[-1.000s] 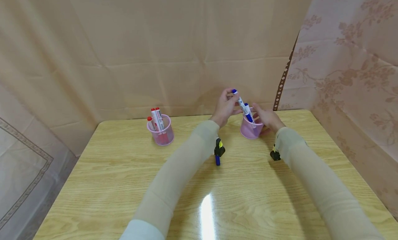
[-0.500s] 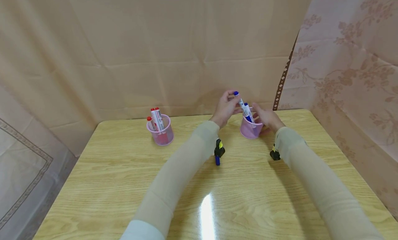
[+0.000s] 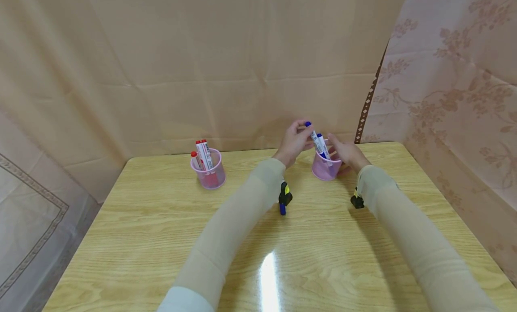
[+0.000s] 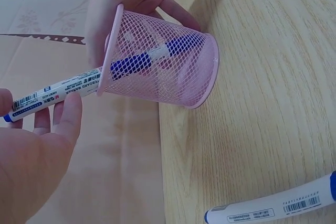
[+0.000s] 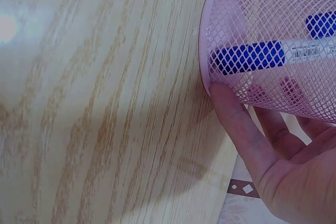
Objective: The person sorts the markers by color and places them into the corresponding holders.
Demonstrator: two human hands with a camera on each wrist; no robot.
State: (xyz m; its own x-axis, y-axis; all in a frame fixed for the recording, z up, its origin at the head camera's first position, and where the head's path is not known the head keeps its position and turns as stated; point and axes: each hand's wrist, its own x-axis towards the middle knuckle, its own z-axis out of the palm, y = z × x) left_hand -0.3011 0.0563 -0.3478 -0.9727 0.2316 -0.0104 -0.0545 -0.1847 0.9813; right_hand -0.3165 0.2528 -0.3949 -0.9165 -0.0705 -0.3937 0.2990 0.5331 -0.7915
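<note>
My left hand [image 3: 294, 143] pinches a blue-capped whiteboard marker [image 4: 58, 94] near its upper end. The marker slants down over the rim of a pink mesh pen cup [image 3: 325, 169], its blue capped end inside the mesh in the left wrist view. Another blue marker [image 5: 252, 57] stands in that cup, reaching its bottom. My right hand [image 3: 348, 155] holds the cup from the right, thumb at the rim and fingers along the mesh wall. On the table below the left wrist lies a loose blue-capped marker [image 4: 273, 205], partly hidden by the wrist camera in the head view.
A second pink mesh cup [image 3: 214, 177] with several red-capped markers [image 3: 205, 155] stands to the left on the wooden table [image 3: 161, 231]. Close behind the table's back edge hangs a beige curtain [image 3: 181, 78]; a floral cloth [image 3: 464, 101] is at the right.
My left hand has lowered the pinched marker slightly down and to the right, deeper into the cup. The right hand and both cups have stayed almost still.
</note>
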